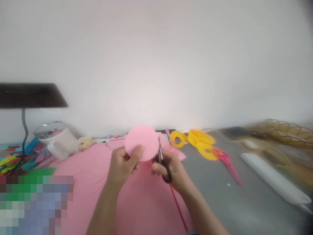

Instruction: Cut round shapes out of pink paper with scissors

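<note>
- Head view, nearest us: large pink sheets (146, 205) spread on the grey bench (210, 202).
- Above them, our left hand (123, 164) pinches a flat, round pink paper disc (141, 141), thumb on top.
- Our right hand (174, 165) curls round black-handled metal scissors (160, 157), blades pointing up at the disc's right edge; whether they touch, we cannot tell.
- Farther right, we see pink plastic scissors (227, 163) beside flat yellow rings (206, 150).
- Behind everything, a pale wall (156, 65).

My left hand (124, 161) and my right hand (171, 163) are bare, and my left forearm (105, 205) and right forearm (201, 204) (both widening towards my view's lower edge) are uncovered.
</note>
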`<state>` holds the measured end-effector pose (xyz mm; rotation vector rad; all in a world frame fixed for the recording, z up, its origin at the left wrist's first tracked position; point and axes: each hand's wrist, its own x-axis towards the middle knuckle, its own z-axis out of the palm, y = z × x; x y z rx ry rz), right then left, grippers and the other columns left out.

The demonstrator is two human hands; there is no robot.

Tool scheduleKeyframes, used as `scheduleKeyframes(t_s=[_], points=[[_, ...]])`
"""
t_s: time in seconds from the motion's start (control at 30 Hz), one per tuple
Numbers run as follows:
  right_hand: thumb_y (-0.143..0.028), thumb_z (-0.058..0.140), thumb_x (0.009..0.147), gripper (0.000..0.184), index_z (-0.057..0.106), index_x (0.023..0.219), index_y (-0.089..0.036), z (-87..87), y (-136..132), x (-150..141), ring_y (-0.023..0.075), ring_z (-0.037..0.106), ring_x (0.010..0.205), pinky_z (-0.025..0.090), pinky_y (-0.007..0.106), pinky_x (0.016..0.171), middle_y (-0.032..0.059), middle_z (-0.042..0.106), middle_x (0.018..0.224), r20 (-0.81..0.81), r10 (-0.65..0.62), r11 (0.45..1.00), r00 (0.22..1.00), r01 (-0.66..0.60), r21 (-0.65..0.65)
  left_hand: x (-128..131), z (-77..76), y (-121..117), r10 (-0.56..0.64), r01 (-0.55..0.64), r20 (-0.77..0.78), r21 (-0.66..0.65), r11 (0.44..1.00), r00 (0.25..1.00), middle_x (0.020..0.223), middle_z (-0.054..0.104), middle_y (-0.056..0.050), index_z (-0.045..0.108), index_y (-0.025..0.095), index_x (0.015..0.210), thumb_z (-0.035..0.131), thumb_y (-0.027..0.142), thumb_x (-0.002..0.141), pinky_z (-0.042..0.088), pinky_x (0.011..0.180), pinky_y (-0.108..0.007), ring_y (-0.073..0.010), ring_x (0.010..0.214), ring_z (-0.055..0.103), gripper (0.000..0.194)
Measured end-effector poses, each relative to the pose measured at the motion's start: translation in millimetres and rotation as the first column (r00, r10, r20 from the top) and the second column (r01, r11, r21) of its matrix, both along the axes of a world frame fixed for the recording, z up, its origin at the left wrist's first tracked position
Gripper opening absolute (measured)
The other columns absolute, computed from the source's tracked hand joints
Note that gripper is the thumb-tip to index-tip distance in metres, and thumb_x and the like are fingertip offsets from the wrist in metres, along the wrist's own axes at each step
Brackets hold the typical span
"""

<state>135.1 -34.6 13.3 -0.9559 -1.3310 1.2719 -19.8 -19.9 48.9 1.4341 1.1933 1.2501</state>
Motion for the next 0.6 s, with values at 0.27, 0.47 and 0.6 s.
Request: scheduleKeyframes(t_s=[0.27, 0.47, 0.6], points=[[-0.027, 0.069, 0.067, 0.015, 0.056, 0.064, -0.019, 2.3, -1.6, -1.1, 0.0127, 0.054, 0.051, 0.045, 0.025, 0.050, -0.0047, 0.054, 0.052, 0.000, -0.022, 0.999, 1.000, 0.022, -0.035, -0.9, -2.9, 1.2, 0.016, -0.016, -0.003, 0.009, 1.000, 1.000, 0.035, 0.039, 0.005, 0.038, 0.020, 0.039, 0.065, 0.035, 0.074, 0.026, 0.038, -0.024, -0.0063, 0.034, 0.033, 0.046], [-0.024, 0.066, 0.068, 0.016, 0.054, 0.059, -0.019, 3.9, -1.6, -3.1, 0.0124, 0.053, 0.047, 0.044, 0.024, 0.048, -0.0043, 0.054, 0.048, 0.008, -0.060, 0.997, 0.998, 0.060, -0.056, 0.4, -2.5, 0.2, 0.028, -0.028, -0.005, 0.010, 1.000, 1.000, 0.036, 0.038, 0.005, 0.038, 0.020, 0.040, 0.061, 0.038, 0.076, 0.026, 0.039, -0.024, -0.0063, 0.035, 0.032, 0.046], [-0.023, 0.063, 0.071, 0.013, 0.056, 0.060, -0.020, 3.3, -0.7, -2.2, 0.0135, 0.054, 0.051, 0.048, 0.027, 0.053, -0.0032, 0.056, 0.052, 0.002, -0.128, 0.992, 0.992, 0.128, -0.008, 0.8, -1.3, -0.1, 0.027, -0.027, 0.000, 0.001, 1.000, 1.000, 0.037, 0.038, 0.005, 0.038, 0.020, 0.040, 0.063, 0.038, 0.075, 0.025, 0.039, -0.024, -0.0062, 0.035, 0.032, 0.046]])
